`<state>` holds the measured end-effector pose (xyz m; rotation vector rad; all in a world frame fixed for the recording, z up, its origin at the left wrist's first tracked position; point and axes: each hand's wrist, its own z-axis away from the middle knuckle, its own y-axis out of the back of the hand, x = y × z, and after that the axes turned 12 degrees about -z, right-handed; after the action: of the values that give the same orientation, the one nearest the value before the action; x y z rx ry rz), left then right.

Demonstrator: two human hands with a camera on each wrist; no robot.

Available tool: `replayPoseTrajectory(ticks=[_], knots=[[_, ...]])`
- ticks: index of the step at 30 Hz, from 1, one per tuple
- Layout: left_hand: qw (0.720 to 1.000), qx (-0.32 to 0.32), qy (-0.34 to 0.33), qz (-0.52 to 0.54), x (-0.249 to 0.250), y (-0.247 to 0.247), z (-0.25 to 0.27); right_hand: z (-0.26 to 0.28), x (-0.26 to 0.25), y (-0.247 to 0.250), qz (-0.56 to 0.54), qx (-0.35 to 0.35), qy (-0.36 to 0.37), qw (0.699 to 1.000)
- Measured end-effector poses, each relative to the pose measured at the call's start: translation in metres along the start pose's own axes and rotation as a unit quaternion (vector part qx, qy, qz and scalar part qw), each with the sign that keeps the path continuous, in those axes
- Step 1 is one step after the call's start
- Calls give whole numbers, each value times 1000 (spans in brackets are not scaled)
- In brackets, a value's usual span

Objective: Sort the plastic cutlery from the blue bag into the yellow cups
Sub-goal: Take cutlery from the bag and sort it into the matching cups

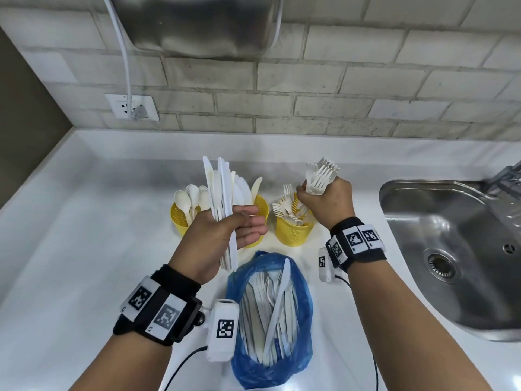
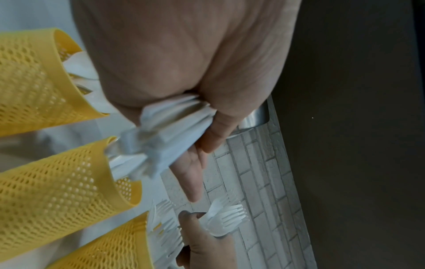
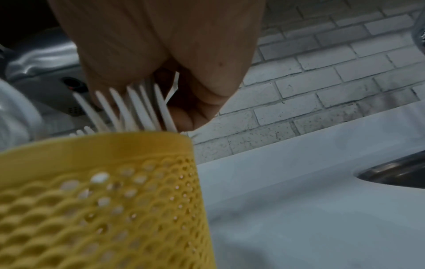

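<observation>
Three yellow mesh cups stand in a row on the white counter: a spoon cup (image 1: 180, 218), a knife cup (image 1: 260, 211) and a fork cup (image 1: 293, 230). My left hand (image 1: 234, 224) grips a bundle of white plastic knives (image 1: 221, 190), blades up, in front of the knife cup. My right hand (image 1: 324, 198) grips a bunch of white forks (image 1: 321, 176), tines up, with their handles reaching down into the fork cup (image 3: 98, 191). The blue bag (image 1: 301, 303) lies open in front of the cups and holds several more white pieces. In the left wrist view my fingers (image 2: 218, 125) wrap the knife handles (image 2: 170, 131).
A steel sink (image 1: 451, 249) is sunk into the counter at the right. A brick-tiled wall with a socket (image 1: 132, 107) and a white cable rises behind the cups. A steel appliance (image 1: 197, 24) hangs above. Bare counter stretches to the left of the cups.
</observation>
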<state>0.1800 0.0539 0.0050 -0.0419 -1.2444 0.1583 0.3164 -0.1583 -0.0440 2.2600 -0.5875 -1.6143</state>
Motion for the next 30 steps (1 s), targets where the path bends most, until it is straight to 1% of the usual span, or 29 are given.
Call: replayPoseTrajectory(ticks=[3,7,11,13,16,20,21,23,25,27,30], knots=[[1000,1,0,-5,0,1,-2,3,5,-5,-20,4,-12,1000],[1000,4,-1,-11,-2,2,-2,8,12,-13,-17,2,-8,1000],[1000,0,2,-14,-3,0,-5,6,29,-18,32,-1,-39,999],[1000,-1,1,-16,-2,-1,-7,6,26,-17,31,-2,-52,998],[1000,-1,4,-20,-4,0,-7,12,18,-12,1,-31,-99,995],[1000,-4,11,-28,-7,-1,-8,14,38,-12,-49,-48,-197,978],[999,-5,12,-30,-7,-2,-8,13,44,-12,-50,-53,-209,975],[999,-7,12,-31,-7,-3,-9,11,47,-8,-56,-88,-195,975],[999,-9,12,-32,-7,-3,-10,10,44,-6,-103,-112,-172,973],[999,-10,10,-35,-7,-4,-11,13,35,0,-173,-104,-139,970],[999,-12,9,-38,-8,-5,-12,16,23,4,-211,-71,-81,972]])
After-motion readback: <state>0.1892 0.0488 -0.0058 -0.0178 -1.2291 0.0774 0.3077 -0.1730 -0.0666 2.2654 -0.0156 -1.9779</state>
